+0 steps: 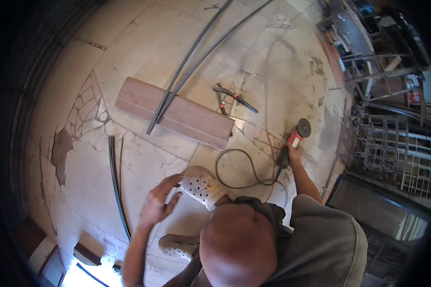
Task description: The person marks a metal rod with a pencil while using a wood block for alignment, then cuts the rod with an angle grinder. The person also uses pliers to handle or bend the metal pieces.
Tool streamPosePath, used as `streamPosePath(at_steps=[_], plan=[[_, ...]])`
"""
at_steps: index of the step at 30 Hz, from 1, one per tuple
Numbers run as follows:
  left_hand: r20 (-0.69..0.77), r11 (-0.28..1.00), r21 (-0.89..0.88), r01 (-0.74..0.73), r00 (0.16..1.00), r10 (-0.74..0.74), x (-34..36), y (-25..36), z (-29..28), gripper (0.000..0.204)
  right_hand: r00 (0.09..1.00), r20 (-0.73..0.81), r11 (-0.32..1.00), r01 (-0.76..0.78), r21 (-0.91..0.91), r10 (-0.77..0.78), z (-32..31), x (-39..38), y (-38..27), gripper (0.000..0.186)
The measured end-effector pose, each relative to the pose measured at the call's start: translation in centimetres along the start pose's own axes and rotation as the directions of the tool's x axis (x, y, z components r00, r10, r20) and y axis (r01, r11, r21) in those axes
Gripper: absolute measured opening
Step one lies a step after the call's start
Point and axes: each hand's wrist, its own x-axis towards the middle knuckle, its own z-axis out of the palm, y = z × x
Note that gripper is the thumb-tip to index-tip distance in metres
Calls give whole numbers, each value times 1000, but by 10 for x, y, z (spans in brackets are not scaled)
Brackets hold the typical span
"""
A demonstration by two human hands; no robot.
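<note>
My right hand (295,153) grips a red and black angle grinder (295,139) by its body, low over the floor at the right. A dark disc (303,127) sits at the grinder's far end. From its rear, a black cord (244,185) loops across the floor. My left hand (160,201) is empty, fingers apart, beside the toe of a pale perforated clog (201,187) on my foot. Ahead lies a long brown wooden block (177,113). Two dark metal bars (177,81) rest across it, their near ends past its front edge.
Dark-handled pliers (237,99) lie beyond the block's right end. More thin dark bars (114,177) are on the cracked tile floor at left. Metal racks and frames (388,143) crowd the right side. A broken patch (61,153) marks the floor at left.
</note>
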Motion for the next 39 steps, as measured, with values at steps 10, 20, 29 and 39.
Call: streamPosePath(at_steps=[10,20,29,39], plan=[[-97,883,449,134,990,-101,6,57,-132,33,1000,2,999,29,-38,-29,-13,34,19,44],[-161,842,507,183,980,-116,-32,83,-113,39,985,-31,943,151,-298,-168,-28,52,43,53],[-99,793,604,80,995,-25,55,104,-159,40,975,-206,851,-33,-523,-89,-4,20,19,73],[-158,864,499,75,987,5,219,59,-138,33,875,191,742,480,-467,-445,41,-131,-76,68]])
